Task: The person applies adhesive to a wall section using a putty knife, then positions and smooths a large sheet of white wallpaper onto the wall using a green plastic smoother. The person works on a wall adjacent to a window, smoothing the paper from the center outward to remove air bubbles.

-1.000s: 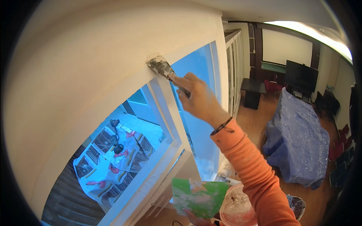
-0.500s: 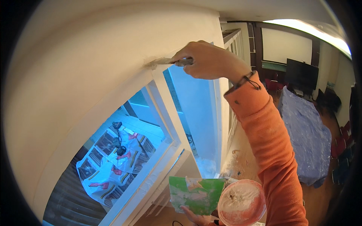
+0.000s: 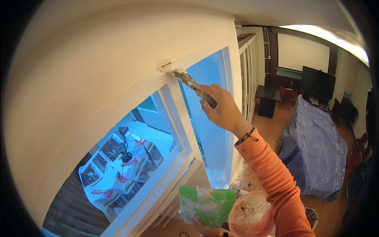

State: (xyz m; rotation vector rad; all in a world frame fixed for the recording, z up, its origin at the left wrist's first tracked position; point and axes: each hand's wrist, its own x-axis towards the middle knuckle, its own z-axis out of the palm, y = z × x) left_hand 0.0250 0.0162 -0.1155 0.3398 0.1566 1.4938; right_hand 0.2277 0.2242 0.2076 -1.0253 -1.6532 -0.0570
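Putty knife slanting to eleven o'clock from right hand, fingers wrapped tight round its handle, blade tip touching window frame, left hand pinching green board, pink bowl at its three o'clock

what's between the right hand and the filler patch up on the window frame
Only the putty knife: the right hand grips its handle, and its blade runs up to the filler patch in the head view.

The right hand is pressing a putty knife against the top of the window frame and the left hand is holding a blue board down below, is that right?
Not quite: the board in the left hand is green, not blue, as the head view shows. The right hand does press the putty knife against the top of the window frame.
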